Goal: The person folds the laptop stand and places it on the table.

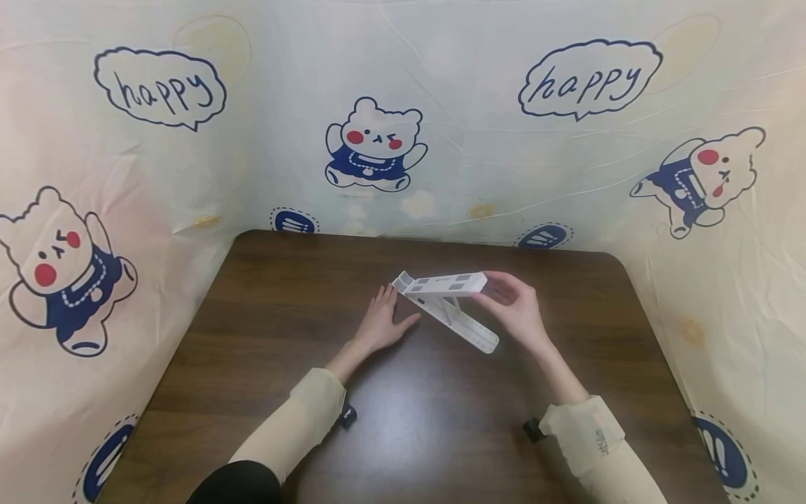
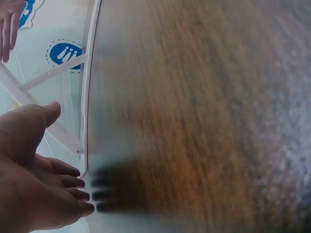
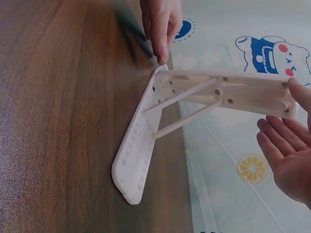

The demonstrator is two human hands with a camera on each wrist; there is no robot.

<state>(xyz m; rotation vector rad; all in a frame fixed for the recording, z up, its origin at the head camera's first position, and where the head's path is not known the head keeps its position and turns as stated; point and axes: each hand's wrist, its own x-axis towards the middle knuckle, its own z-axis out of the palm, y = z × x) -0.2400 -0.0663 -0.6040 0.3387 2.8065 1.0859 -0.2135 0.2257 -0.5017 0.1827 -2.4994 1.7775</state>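
Note:
A white folding laptop stand (image 1: 450,283) stands partly opened on the table, its long base (image 3: 131,160) resting on the wood. Its upper arm (image 3: 243,92) is raised, and two thin struts (image 3: 182,94) run between arm and base. Grey pads mark the arm's top. My right hand (image 1: 519,311) holds the arm's raised end, the thumb on one side and the fingers close beneath. At the hinge end, my left hand (image 1: 380,325) touches the stand with its fingertips, fingers extended and thumb apart. In the left wrist view, the left palm (image 2: 36,170) appears beside the stand.
The brown wooden table (image 1: 264,336) has rounded far corners. A patterned cloth (image 1: 472,161) with cartoon bears and lettering hangs behind it and along both sides. Small black devices (image 1: 348,416) sit at both wrists by the sleeve cuffs.

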